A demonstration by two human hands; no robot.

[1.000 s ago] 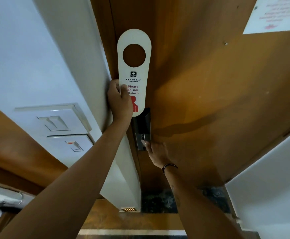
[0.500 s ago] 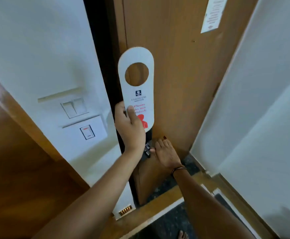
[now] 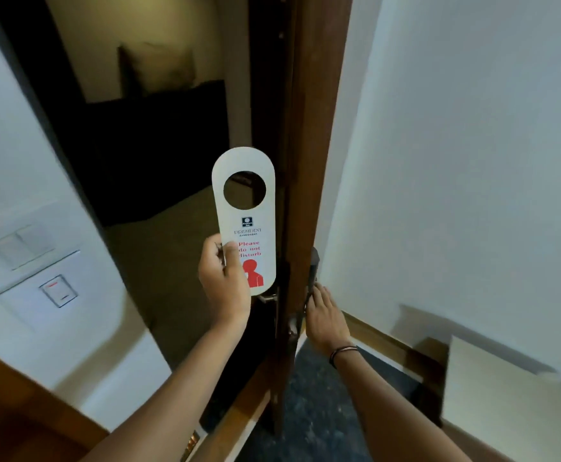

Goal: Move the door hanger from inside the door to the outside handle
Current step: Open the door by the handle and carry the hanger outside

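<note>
Standing ajar, the wooden door (image 3: 300, 161) is seen nearly edge-on, with a dark room visible through the gap to its left. The door hanger (image 3: 244, 216) is held upright in front of that gap, just left of the door edge and apart from both handles. It is a white card with a rounded top, 1 round hole near the top, a small dark logo, red lettering reading "Please do not disturb" and a red figure at the bottom. The left hand (image 3: 224, 281) is closed on the lower left part of the card, the thumb pressed on the printed face and the fingers curled behind. The right hand (image 3: 324, 316) is wrapped around the dark inner handle (image 3: 314, 271) on the right side of the door, fingers bent over it; a thin dark band is worn on that wrist. A metal lever, the outer handle (image 3: 267, 297), is partly seen just below the card on the door's left side. On the white wall to the left, 2 switch plates (image 3: 36, 261) are mounted. Dark speckled floor (image 3: 312, 395) is seen below the door.
</note>
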